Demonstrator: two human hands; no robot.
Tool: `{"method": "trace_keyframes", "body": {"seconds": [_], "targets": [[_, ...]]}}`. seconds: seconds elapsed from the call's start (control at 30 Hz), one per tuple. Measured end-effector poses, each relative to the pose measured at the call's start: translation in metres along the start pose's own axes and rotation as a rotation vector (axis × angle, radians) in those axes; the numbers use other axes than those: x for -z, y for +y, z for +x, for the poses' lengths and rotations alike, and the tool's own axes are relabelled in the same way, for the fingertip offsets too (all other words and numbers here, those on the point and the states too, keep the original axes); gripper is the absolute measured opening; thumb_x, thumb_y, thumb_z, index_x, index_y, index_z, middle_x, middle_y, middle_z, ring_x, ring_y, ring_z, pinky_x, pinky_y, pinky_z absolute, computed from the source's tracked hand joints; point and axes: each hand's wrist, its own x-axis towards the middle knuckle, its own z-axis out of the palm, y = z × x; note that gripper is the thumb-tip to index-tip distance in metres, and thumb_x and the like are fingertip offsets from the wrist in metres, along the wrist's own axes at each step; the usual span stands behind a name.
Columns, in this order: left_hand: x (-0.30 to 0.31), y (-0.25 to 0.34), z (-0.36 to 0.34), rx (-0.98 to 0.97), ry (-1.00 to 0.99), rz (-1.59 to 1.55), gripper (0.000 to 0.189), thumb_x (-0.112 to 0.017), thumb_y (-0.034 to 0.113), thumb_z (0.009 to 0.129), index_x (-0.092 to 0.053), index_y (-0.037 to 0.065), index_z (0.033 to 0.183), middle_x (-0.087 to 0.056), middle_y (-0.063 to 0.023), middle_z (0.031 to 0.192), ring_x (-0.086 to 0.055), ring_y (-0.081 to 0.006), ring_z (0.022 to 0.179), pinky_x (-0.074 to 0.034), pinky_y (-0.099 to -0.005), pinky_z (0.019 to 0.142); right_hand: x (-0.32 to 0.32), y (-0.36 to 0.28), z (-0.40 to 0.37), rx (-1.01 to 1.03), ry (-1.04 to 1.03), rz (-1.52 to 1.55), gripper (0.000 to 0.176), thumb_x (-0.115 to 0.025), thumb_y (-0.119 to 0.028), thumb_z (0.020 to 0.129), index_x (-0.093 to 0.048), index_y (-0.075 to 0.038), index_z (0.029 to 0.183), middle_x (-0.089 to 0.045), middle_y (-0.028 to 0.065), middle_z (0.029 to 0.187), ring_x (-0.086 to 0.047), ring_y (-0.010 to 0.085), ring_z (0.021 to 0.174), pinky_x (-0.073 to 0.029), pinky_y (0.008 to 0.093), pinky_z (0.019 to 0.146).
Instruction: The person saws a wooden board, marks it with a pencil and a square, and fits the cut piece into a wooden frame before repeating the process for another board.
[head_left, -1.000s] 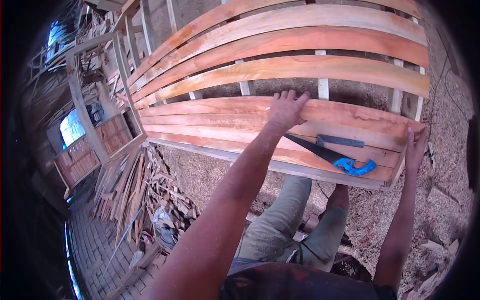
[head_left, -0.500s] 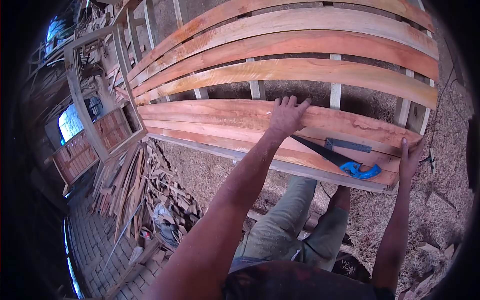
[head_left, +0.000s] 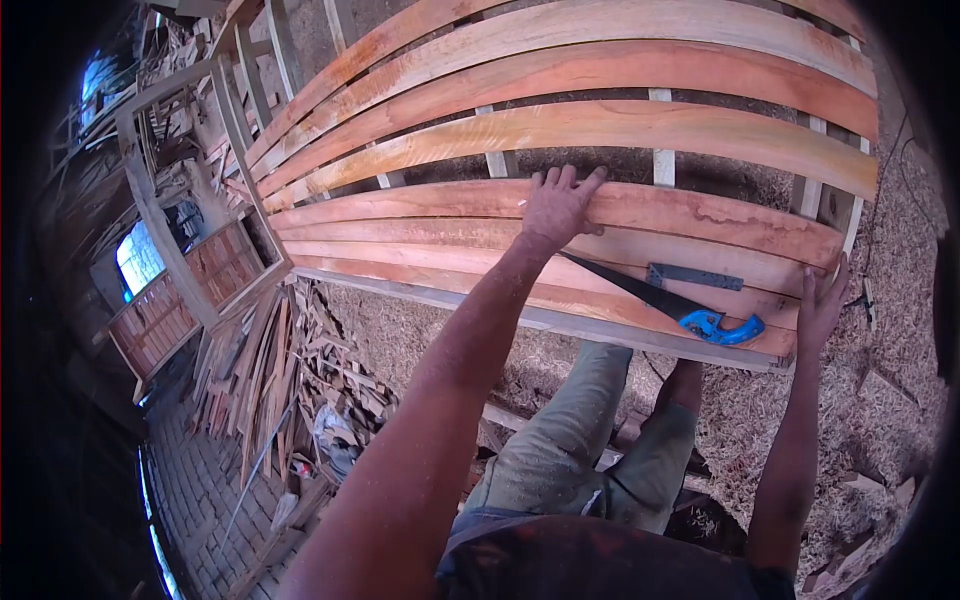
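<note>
My left hand (head_left: pixel 560 210) lies over a long reddish wooden plank (head_left: pixel 440 200), its fingers curled over the far edge and the thumb to the right. At the plank's right end, my right hand (head_left: pixel 822 305) grips the corner, with part of its fingers hidden. This plank rests beside several other boards (head_left: pixel 400 255), close together on a wooden frame. A handsaw (head_left: pixel 690 310) with a blue handle lies across the boards, its blade tip near my left wrist. Just beyond the saw is a dark metal square (head_left: pixel 695 277).
Beyond the plank, spaced slats (head_left: pixel 600 125) lie across pale crosspieces (head_left: pixel 663 168). An upright wooden frame (head_left: pixel 165 215) stands at left. Scrap wood (head_left: pixel 250 385) is heaped beside brick paving (head_left: pixel 195 480). Shavings (head_left: pixel 870 420) cover the ground at right.
The boards and both hands appear slightly higher in view. My left hand stays on the plank; the fingers of my right hand are a little more spread at the plank's end.
</note>
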Motion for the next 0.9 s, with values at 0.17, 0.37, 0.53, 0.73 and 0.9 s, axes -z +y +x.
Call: {"method": "trace_keyframes", "body": {"seconds": [0.17, 0.37, 0.53, 0.73, 0.9], "targets": [[0.004, -0.006, 0.009, -0.057, -0.064, 0.014, 0.105, -0.093, 0.058, 0.066, -0.048, 0.027, 0.156, -0.059, -0.0113, 0.122, -0.057, -0.0316, 0.120, -0.043, -0.0520, 0.103, 0.005, -0.004, -0.002, 0.064, -0.011, -0.062, 0.064, -0.069, -0.035, 0.105, -0.045, -0.016, 0.162, -0.046, 0.0272, 0.157, -0.046, 0.0471, 0.147, -0.046, 0.0540, 0.115], [0.007, -0.002, 0.000, -0.008, -0.093, -0.013, 0.107, -0.092, 0.060, 0.067, -0.047, 0.023, 0.157, -0.059, -0.0141, 0.128, -0.055, -0.0348, 0.127, -0.040, -0.0552, 0.109, -0.007, -0.002, -0.003, 0.118, 0.093, -0.138, 0.059, -0.066, -0.038, 0.106, -0.051, -0.014, 0.158, -0.059, 0.0235, 0.147, -0.056, 0.0451, 0.138, -0.051, 0.0533, 0.108], [-0.050, -0.012, -0.001, -0.180, 0.134, -0.153, 0.101, -0.088, 0.059, 0.073, -0.050, 0.016, 0.156, -0.056, -0.0217, 0.142, -0.049, -0.0421, 0.133, -0.034, -0.0617, 0.116, -0.035, 0.032, -0.015, 0.163, 0.160, -0.381, 0.081, -0.076, -0.044, 0.096, -0.045, 0.000, 0.157, -0.049, 0.0357, 0.150, -0.045, 0.0533, 0.142, -0.037, 0.0592, 0.117], [-0.014, 0.006, 0.003, 0.010, 0.042, -0.144, 0.086, -0.088, 0.051, 0.078, -0.057, 0.012, 0.148, -0.060, -0.0225, 0.123, -0.054, -0.0464, 0.119, -0.042, -0.0573, 0.108, -0.016, -0.019, -0.021, -0.029, 0.049, -0.154, 0.080, -0.086, -0.025, 0.088, -0.049, -0.012, 0.157, -0.019, 0.0399, 0.167, -0.021, 0.0598, 0.154, -0.023, 0.0671, 0.124], [-0.014, 0.007, 0.002, -0.005, 0.105, -0.137, 0.080, -0.088, 0.053, 0.076, -0.062, 0.014, 0.141, -0.061, -0.0172, 0.113, -0.055, -0.0409, 0.109, -0.042, -0.0543, 0.103, -0.014, -0.019, -0.021, -0.037, 0.019, -0.132, 0.061, -0.084, -0.025, 0.089, -0.063, -0.018, 0.146, -0.018, 0.0368, 0.168, -0.020, 0.0604, 0.155, -0.018, 0.0761, 0.122]]}}
